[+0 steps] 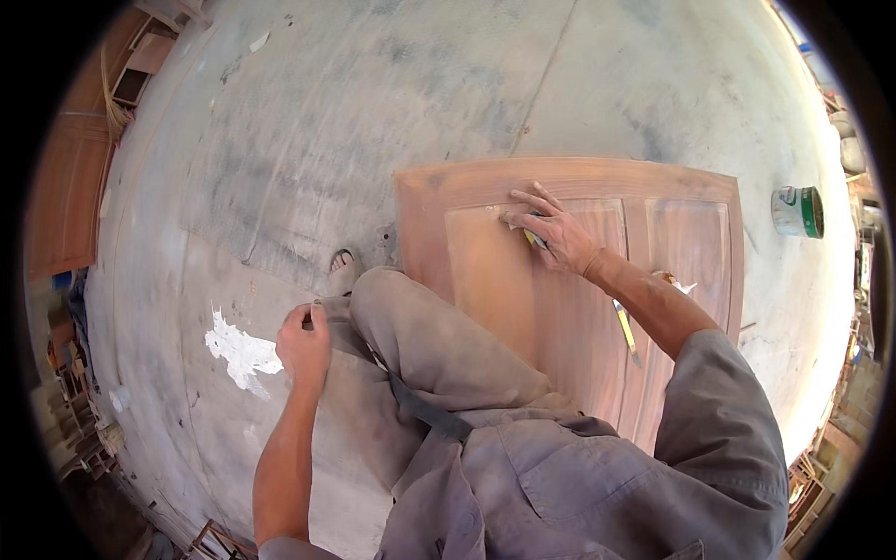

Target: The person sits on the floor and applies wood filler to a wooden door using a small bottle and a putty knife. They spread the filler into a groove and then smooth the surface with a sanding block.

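A reddish-brown wooden panel door (490, 271) lies flat on the floor to my right, one of my legs reaching across its near side. Over its far panels my right hand (557, 235) presses down, fingers bent around a small yellow-green thing (534, 239) whose kind the hand mostly covers. My left hand (304, 343) hangs in the air beside my knee, its thumb and fingers curled together; whatever may be in them is hidden. Below my right forearm rests a slim tool with a yellow handle (626, 333) on the door.
A green and white can (796, 213) stands on the floor beyond the door's right edge. White spilled matter (241, 353) marks the concrete floor (373, 103) at left. Another brown wooden panel (70, 191) stands at the far left, and clutter lines the right edge.
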Action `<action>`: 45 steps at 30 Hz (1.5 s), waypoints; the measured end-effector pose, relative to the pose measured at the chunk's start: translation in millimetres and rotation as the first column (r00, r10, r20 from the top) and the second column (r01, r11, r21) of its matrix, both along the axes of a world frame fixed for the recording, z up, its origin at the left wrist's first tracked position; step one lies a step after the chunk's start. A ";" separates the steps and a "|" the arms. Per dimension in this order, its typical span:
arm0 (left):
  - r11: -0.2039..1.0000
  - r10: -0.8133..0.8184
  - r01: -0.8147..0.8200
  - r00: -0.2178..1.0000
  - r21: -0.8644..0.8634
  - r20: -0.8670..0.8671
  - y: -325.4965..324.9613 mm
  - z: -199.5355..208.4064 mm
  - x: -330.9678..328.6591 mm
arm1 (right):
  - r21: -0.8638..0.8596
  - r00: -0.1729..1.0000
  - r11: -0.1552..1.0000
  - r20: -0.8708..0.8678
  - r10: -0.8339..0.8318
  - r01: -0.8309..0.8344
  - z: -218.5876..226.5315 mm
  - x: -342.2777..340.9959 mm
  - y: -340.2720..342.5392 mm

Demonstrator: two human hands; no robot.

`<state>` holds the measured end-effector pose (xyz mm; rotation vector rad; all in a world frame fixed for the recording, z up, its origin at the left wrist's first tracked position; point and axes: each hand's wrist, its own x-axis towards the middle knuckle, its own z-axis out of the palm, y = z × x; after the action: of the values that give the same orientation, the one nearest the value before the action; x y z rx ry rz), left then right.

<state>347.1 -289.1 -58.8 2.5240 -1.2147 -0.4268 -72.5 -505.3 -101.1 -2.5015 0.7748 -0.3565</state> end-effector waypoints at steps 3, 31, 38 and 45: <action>1.000 0.025 -0.025 0.999 0.018 -0.023 4.2 0.2 4.5 | -0.055 0.989 0.998 -0.149 0.024 -0.032 3.9 -25.4 -3.2; 0.998 0.016 -0.014 1.000 0.061 -0.025 -3.1 3.1 1.4 | -0.186 0.855 0.855 -0.110 -0.507 0.483 -15.0 52.0 82.3; 1.000 0.008 -0.008 1.000 0.013 -0.014 2.9 -4.5 3.3 | -0.196 0.857 0.887 -0.239 -0.456 0.418 -11.0 36.8 113.8; 0.999 0.000 -0.001 1.000 0.046 0.025 0.9 -5.0 4.8 | -0.233 0.856 0.857 -0.142 -0.497 0.459 -30.5 39.2 117.0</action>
<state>351.9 -288.2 -63.9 2.5759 -1.2267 -0.4289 -33.3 -388.3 -131.7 -2.5153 1.5273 -0.3672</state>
